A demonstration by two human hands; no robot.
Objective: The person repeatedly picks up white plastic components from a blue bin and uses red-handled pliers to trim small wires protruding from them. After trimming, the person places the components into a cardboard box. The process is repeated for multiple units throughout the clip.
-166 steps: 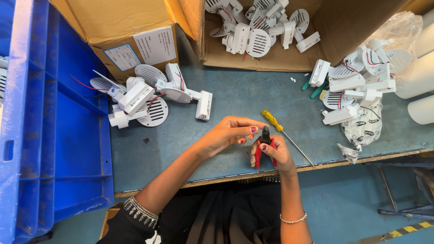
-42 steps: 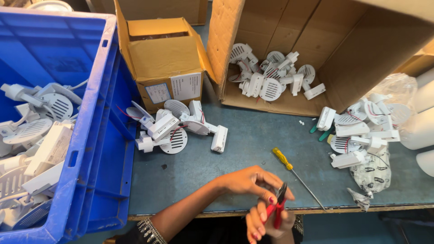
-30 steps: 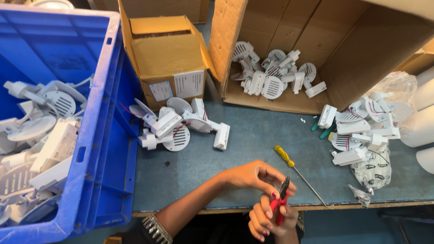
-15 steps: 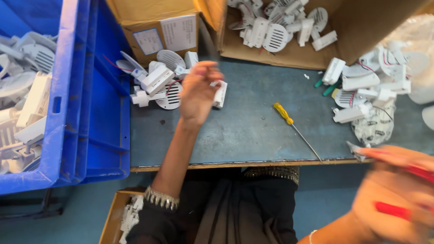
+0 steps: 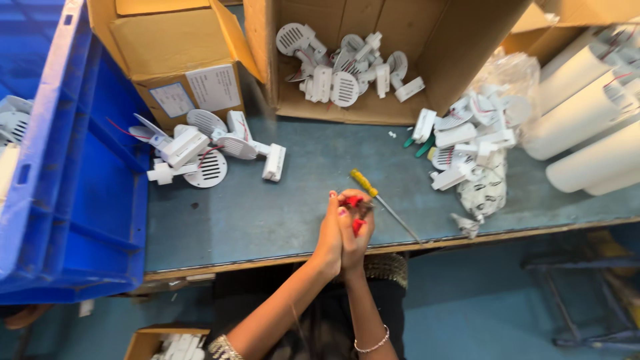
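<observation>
Together, left hand (image 5: 330, 233), right hand (image 5: 357, 230), red-handled pliers (image 5: 355, 213), table edge (image 5: 467, 239)

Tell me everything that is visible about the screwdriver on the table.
The screwdriver lies flat on the grey-blue table, near its front edge. It has a short yellow handle, which looks like plastic, and a thin metal shaft. It lies at a slant: the handle points up and to the left, the tip points down and to the right, toward the table edge. The handle end is right beside the clasped hands, next to the right hand, but I cannot tell whether it touches them. Nothing rests on it.
</observation>
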